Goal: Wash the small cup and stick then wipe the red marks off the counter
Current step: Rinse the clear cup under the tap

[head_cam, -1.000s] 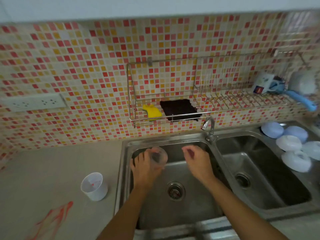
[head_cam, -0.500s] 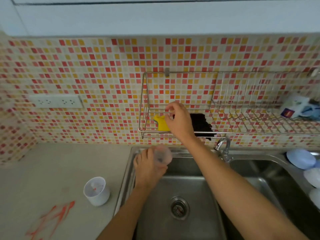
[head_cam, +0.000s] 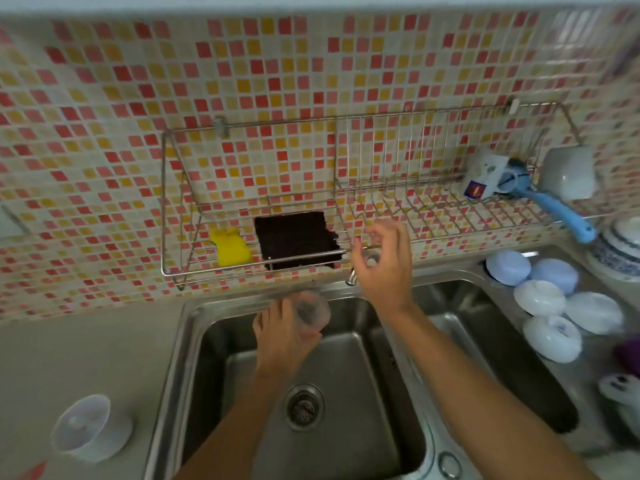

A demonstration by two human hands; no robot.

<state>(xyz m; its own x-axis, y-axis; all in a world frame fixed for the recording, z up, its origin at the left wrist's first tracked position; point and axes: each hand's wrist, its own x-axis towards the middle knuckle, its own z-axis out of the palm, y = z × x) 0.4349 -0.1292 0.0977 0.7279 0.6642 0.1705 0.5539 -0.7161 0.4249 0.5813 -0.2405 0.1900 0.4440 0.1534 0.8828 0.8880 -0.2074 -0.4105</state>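
Clear plastic, the small cup (head_cam: 309, 311) sits in the left hand (head_cam: 282, 337), fingers closed around it, over the sink (head_cam: 346, 427) so water can run away. Up by the tap (head_cam: 353, 277), the right hand (head_cam: 384, 263) has loose, open fingers, holding nothing. No writing is clear enough to read.

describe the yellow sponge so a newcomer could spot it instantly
Find the wire rack mounted on the mosaic tile wall above the sink. At the rack's left end sits the yellow sponge, just left of a dark cloth; it is the only bright yellow item there.
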